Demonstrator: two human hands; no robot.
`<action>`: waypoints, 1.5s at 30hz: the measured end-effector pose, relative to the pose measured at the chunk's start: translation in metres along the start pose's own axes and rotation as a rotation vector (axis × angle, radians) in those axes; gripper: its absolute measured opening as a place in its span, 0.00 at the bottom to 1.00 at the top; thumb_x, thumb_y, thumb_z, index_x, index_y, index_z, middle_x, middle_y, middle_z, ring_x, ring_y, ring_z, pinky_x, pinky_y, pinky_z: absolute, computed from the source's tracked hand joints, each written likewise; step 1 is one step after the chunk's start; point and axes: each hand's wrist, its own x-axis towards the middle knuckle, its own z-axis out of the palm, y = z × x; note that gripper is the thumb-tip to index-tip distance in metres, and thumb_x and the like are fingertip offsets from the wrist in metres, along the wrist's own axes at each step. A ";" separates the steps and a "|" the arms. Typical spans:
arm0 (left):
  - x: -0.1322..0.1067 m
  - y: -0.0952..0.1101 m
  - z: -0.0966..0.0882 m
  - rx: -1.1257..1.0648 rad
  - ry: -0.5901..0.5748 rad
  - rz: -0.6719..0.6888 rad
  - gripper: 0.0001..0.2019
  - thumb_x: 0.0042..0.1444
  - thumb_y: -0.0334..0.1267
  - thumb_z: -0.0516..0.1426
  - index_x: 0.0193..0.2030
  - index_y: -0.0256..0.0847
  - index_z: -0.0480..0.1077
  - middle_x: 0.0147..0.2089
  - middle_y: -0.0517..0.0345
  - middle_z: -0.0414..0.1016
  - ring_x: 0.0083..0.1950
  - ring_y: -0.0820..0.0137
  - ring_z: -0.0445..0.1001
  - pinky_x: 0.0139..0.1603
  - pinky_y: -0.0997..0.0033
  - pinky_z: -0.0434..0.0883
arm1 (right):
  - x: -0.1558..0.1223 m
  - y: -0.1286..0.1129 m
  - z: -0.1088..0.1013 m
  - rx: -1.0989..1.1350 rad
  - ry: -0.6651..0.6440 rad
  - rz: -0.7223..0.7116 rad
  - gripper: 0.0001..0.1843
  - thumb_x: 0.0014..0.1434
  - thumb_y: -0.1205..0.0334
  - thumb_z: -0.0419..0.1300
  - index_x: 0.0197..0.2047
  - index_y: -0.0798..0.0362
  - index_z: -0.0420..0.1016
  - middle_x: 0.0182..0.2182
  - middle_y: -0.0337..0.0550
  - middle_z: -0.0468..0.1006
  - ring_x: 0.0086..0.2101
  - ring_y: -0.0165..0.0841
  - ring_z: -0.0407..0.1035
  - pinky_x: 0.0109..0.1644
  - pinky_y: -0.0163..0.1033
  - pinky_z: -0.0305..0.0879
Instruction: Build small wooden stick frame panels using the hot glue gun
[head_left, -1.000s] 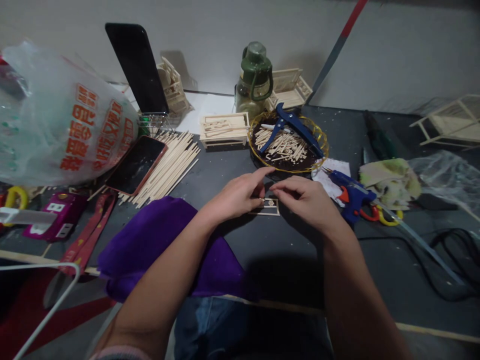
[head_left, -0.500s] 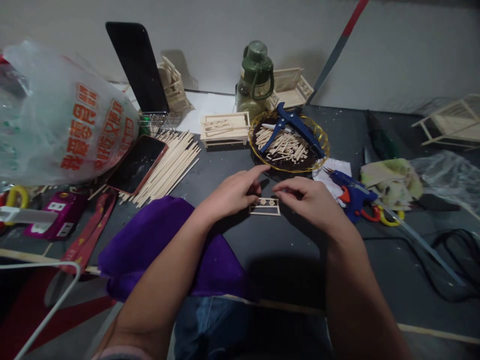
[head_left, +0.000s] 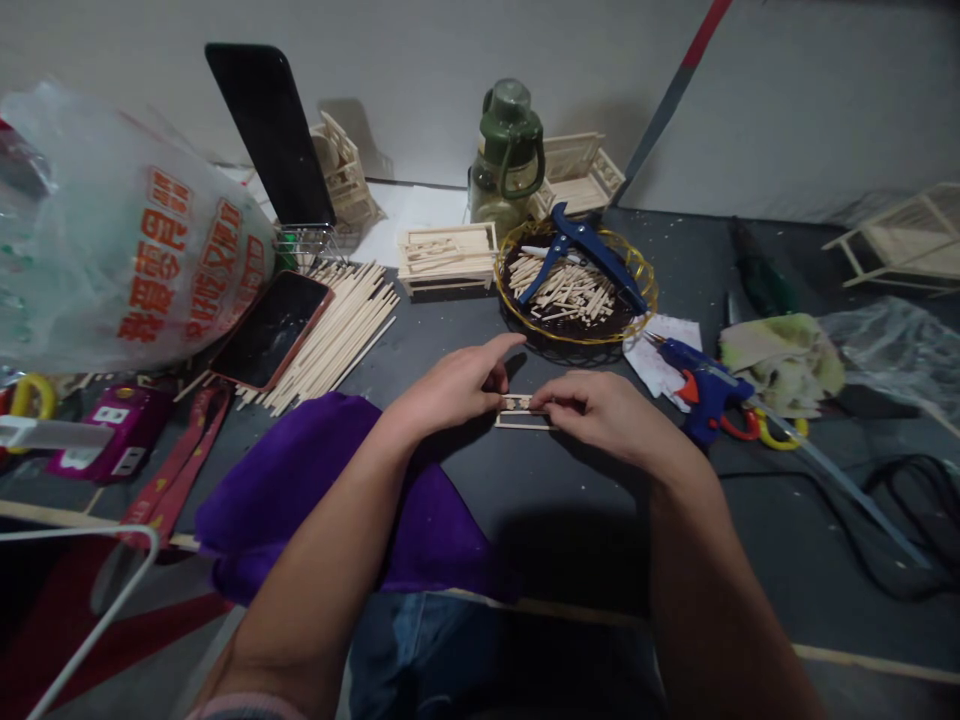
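Note:
A small rectangular frame of thin wooden sticks [head_left: 517, 426] lies on the dark table between my hands. Tiny wooden pieces fill its narrow upper row. At the frame's left end, my left hand [head_left: 457, 388] grips it with the thumb and curled fingers, while the index finger points forward. My right hand [head_left: 604, 408] is closed in a pinch, its fingertips over the right part of the upper row. Whatever lies between those fingertips is hidden, and the hand covers the frame's right end.
Ahead stands a yellow-rimmed basket [head_left: 517, 325] of short sticks with a blue cutter [head_left: 577, 235] on top. A blue glue gun [head_left: 701, 385] lies right. Leftward are long sticks [head_left: 341, 335], a phone [head_left: 271, 330] and purple cloth [head_left: 300, 480]. A green bottle [head_left: 510, 150] stands behind.
My right hand has moved left and slightly nearer, from beside the frame's right end to over its upper row. My left hand stays at the left end.

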 end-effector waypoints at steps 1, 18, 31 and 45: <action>0.000 0.000 0.001 0.003 -0.002 0.002 0.36 0.52 0.29 0.58 0.68 0.43 0.54 0.40 0.59 0.77 0.40 0.68 0.73 0.43 0.69 0.67 | 0.000 0.000 0.000 0.001 -0.002 -0.008 0.16 0.57 0.69 0.55 0.40 0.48 0.83 0.35 0.40 0.82 0.35 0.33 0.73 0.37 0.34 0.62; 0.001 -0.001 0.004 0.034 0.019 0.037 0.33 0.53 0.26 0.55 0.67 0.41 0.56 0.41 0.57 0.78 0.42 0.68 0.74 0.46 0.68 0.68 | -0.001 -0.002 0.002 -0.047 -0.153 -0.055 0.19 0.58 0.68 0.55 0.46 0.42 0.83 0.36 0.38 0.84 0.36 0.33 0.76 0.39 0.34 0.62; 0.001 0.000 0.003 0.023 0.008 0.024 0.33 0.54 0.29 0.57 0.67 0.42 0.56 0.41 0.56 0.78 0.41 0.67 0.75 0.44 0.68 0.68 | -0.003 0.002 -0.002 0.084 -0.071 -0.062 0.18 0.57 0.68 0.54 0.44 0.46 0.84 0.37 0.40 0.84 0.35 0.33 0.75 0.39 0.34 0.65; 0.001 -0.001 0.003 0.004 0.000 0.002 0.33 0.54 0.32 0.59 0.67 0.44 0.57 0.41 0.57 0.77 0.41 0.67 0.75 0.43 0.68 0.69 | -0.006 0.009 -0.009 -0.052 0.116 0.066 0.15 0.54 0.68 0.54 0.34 0.48 0.83 0.31 0.38 0.83 0.32 0.34 0.75 0.35 0.35 0.64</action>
